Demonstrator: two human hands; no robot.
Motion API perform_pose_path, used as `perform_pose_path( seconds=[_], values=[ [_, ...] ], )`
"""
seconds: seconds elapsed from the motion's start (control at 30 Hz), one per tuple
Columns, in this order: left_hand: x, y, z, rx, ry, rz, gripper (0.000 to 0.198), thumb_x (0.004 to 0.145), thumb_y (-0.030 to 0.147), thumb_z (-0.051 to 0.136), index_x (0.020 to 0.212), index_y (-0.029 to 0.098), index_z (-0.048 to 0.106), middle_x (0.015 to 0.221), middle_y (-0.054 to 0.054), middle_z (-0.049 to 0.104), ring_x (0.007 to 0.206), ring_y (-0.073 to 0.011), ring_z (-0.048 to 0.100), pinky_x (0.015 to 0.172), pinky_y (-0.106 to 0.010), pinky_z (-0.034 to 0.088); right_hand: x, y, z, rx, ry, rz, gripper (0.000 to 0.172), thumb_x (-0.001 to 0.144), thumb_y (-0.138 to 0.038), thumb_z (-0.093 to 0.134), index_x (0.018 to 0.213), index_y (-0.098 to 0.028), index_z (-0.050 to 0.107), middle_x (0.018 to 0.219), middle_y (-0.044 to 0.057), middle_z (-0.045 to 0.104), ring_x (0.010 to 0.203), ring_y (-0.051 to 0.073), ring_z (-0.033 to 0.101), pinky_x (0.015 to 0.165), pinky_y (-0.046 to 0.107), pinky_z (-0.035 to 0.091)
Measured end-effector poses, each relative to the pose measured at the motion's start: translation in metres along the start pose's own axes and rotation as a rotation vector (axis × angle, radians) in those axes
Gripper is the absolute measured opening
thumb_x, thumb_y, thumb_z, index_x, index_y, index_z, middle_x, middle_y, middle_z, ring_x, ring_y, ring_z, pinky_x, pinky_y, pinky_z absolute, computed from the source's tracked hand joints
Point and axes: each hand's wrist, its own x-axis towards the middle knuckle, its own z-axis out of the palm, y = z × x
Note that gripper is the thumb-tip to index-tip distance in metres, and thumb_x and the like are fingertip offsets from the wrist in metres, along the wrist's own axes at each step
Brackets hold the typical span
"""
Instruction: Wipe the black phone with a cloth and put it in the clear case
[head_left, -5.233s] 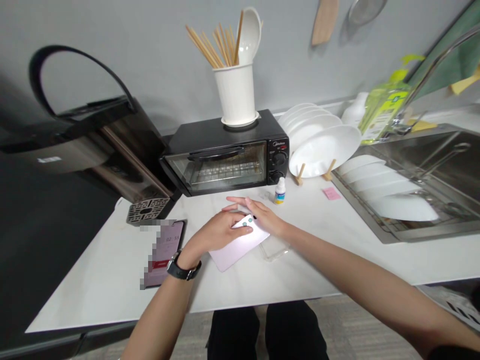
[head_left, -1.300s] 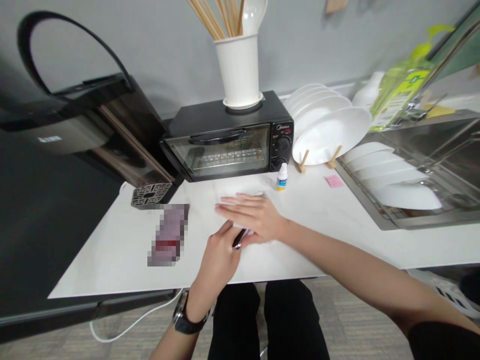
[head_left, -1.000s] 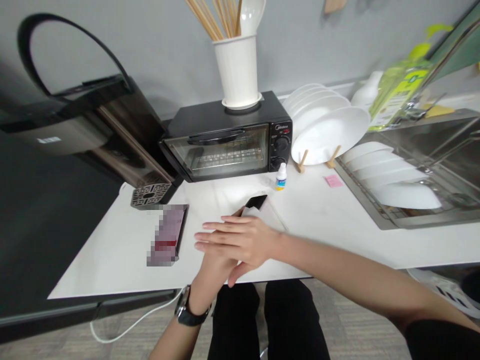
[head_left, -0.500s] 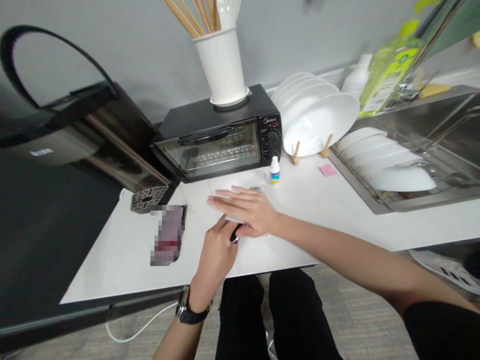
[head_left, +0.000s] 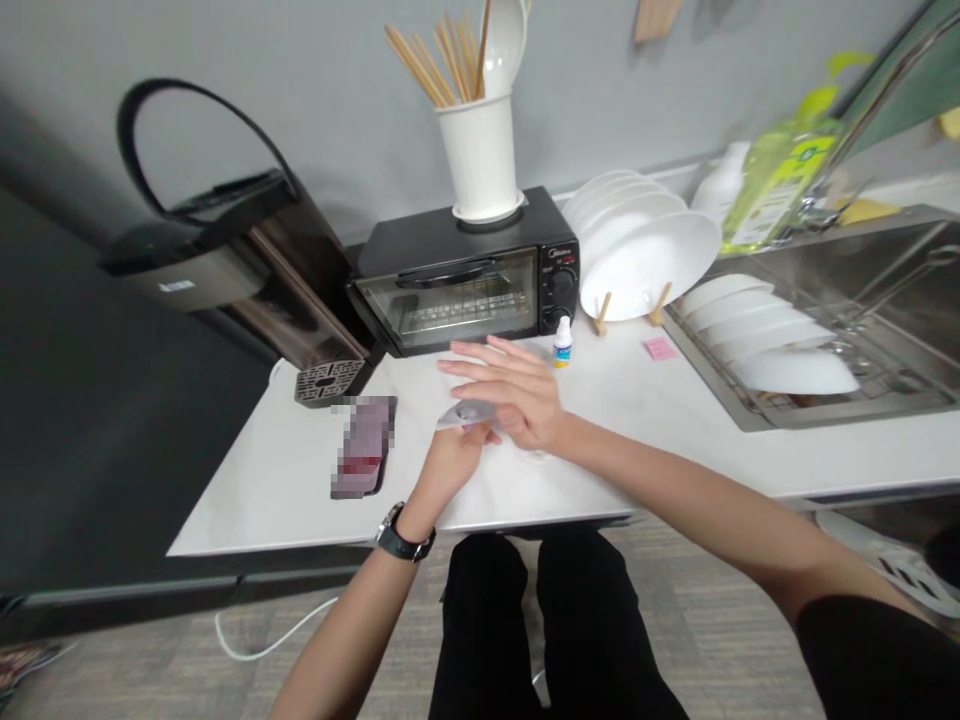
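- A pale object (head_left: 462,412) is grasped by the left hand (head_left: 452,455); most of its outline is covered, so its full shape cannot be determined.
- The right hand (head_left: 521,395) is spread over the pale object, with fingers extended; whether anything is pinched beneath the palm cannot be told.
- The pale object is located between the two hands, over the white counter (head_left: 285,500).
- A dark-strapped watch (head_left: 405,535) is worn on the left wrist.
- A phone (head_left: 365,445), partly pixelated, is laid flat on the counter, to the left of the left hand.
- A small white bottle (head_left: 562,345), labelled in blue and yellow, is stood upright just beyond the right hand.
- Behind the hands, a black toaster oven (head_left: 420,240) is placed; a white cup (head_left: 480,150) holding chopsticks (head_left: 435,65) and a spoon (head_left: 504,50) is set on top.
- White plates (head_left: 649,265) are racked on edge beside the oven; a pink note (head_left: 661,348) is found nearby.
- At far right, a metal sink (head_left: 840,412) is noted, with tilted white bowls (head_left: 765,340).
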Motion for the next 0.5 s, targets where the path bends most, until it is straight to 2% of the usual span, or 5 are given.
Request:
perform_pose_path(
  seconds=[0.13,0.2,0.27,0.37,0.5],
  values=[
    [0.003,0.004,-0.013,0.07,0.049,0.028,0.044,0.109,0.022,0.04,0.101,0.033,0.082,0.097,-0.002,0.085,0.101,-0.0296,0.083,0.103,-0.05,0.065,-0.014,0.001,-0.023,0.099,0.276,0.334,0.054,0.107,-0.073,0.044,0.079,-0.037,0.073,0.088,0.007,0.079,0.095,0.036,0.079,0.1,0.061,0.063],
    [0.008,0.004,-0.016,0.13,0.084,0.055,0.043,0.105,0.017,0.044,0.122,0.031,0.081,0.122,-0.003,0.084,0.114,-0.0303,0.08,0.112,-0.051,0.06,-0.024,0.009,-0.029,0.161,0.29,0.486,0.047,0.101,-0.073,0.06,0.078,-0.034,0.07,0.084,0.007,0.077,0.077,0.033,0.077,0.08,0.057,0.067],
    [0.012,0.005,-0.015,0.193,0.099,0.081,0.052,0.103,0.014,0.044,0.144,0.028,0.072,0.152,-0.007,0.073,0.122,-0.0328,0.077,0.115,-0.053,0.057,-0.03,0.019,-0.03,0.24,0.25,0.586,0.047,0.097,-0.077,0.063,0.084,-0.032,0.072,0.087,0.01,0.079,0.073,0.032,0.077,0.067,0.052,0.066],
    [0.017,0.01,-0.006,0.308,0.066,0.126,0.058,0.107,0.018,0.037,0.157,0.032,0.061,0.174,-0.005,0.052,0.119,-0.0363,0.076,0.103,-0.057,0.06,-0.027,0.032,-0.022,0.363,0.179,0.654,0.056,0.094,-0.082,0.06,0.086,-0.029,0.074,0.088,0.013,0.082,0.076,0.033,0.08,0.062,0.047,0.065],
    [0.017,0.02,0.008,0.508,0.009,0.198,0.066,0.105,0.017,0.031,0.167,0.035,0.049,0.182,-0.003,0.038,0.112,-0.0363,0.077,0.092,-0.054,0.062,-0.014,0.044,-0.003,0.435,0.195,0.637,0.046,0.089,-0.074,0.071,0.08,-0.029,0.072,0.079,0.009,0.081,0.073,0.03,0.077,0.063,0.044,0.064]
  ],
)
